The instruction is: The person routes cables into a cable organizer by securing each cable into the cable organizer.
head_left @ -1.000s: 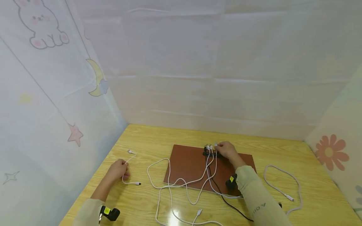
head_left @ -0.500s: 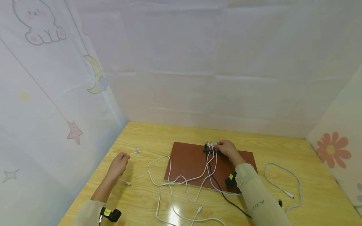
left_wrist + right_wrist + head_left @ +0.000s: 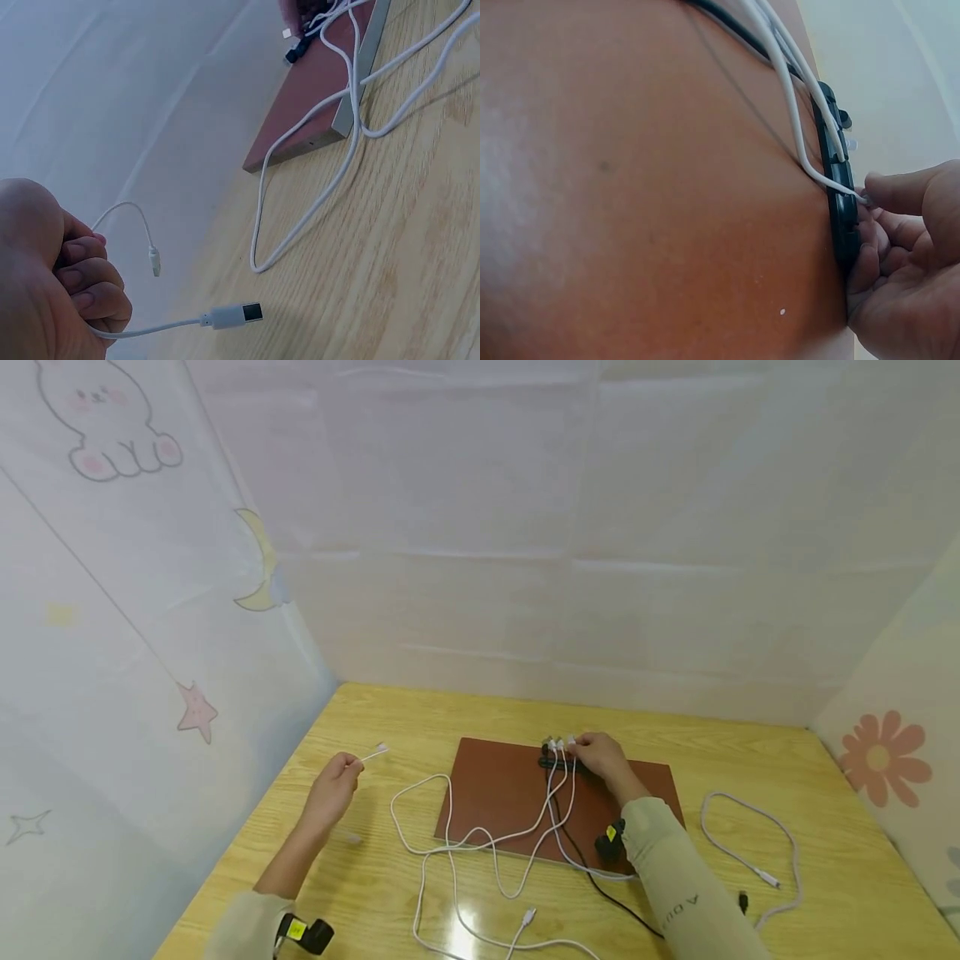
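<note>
My left hand (image 3: 333, 789) grips a short white USB cable (image 3: 225, 316), its fingers curled round the cord. Both plug ends stick out from the hand, the larger one toward the camera in the left wrist view. At the far edge of a brown board (image 3: 487, 785), my right hand (image 3: 602, 756) is beside a black cable holder (image 3: 845, 247). Its thumb and finger pinch the end of a white cable (image 3: 810, 171) where it crosses the holder; the plug is mostly hidden by the fingers. Other cable ends sit in the holder's slots, next to the hand.
Long white cables (image 3: 452, 827) loop over the board's front edge onto the wooden table (image 3: 390, 910). A loose white plug (image 3: 528, 917) lies near the front. On the right are another white cable (image 3: 795, 860) and a black plug (image 3: 743, 902). A printed cloth (image 3: 465, 568) hangs behind.
My left hand has risen and moved forward and to the right, carrying the short USB cable. The right hand stays at the cable holder.
</note>
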Demonstrator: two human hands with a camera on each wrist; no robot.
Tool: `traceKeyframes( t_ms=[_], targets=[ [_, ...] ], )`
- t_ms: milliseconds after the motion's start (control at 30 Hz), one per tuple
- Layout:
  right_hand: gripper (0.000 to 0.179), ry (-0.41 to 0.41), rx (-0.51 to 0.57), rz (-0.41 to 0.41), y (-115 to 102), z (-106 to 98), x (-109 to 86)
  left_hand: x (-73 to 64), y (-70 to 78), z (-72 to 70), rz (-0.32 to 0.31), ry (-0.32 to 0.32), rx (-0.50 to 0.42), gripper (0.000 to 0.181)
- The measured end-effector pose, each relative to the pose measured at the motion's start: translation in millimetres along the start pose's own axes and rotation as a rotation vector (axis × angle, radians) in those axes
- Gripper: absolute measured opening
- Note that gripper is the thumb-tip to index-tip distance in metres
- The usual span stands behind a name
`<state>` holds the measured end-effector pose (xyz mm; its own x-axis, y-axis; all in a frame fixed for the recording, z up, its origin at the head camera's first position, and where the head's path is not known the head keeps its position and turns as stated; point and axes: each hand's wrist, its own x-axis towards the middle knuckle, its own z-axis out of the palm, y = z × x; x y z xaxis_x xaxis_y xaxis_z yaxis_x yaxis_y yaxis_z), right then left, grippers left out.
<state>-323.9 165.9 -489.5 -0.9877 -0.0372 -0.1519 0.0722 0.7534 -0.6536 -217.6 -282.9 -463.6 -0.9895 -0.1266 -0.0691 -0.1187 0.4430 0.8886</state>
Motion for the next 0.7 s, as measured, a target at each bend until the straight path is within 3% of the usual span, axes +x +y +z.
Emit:
traceKeyframes(
  t_ms=[233,500,700],
  targets=[
    [0.027,0.035,-0.019,-0.013,3.4,3.2,-1.1,-15.2,25.7,18.4,0.13,-0.04,0.005,0.029],
    [0.038,0.047,-0.027,0.005,5.3,3.7,-2.1,-28.9,56.2,47.3,0.361,-0.072,0.037,0.024],
    [0.043,0.052,-0.078,0.008,-0.6,0.8,-5.1,-30.0,67.8,64.5,0.43,-0.108,0.036,0.02]
  ],
)
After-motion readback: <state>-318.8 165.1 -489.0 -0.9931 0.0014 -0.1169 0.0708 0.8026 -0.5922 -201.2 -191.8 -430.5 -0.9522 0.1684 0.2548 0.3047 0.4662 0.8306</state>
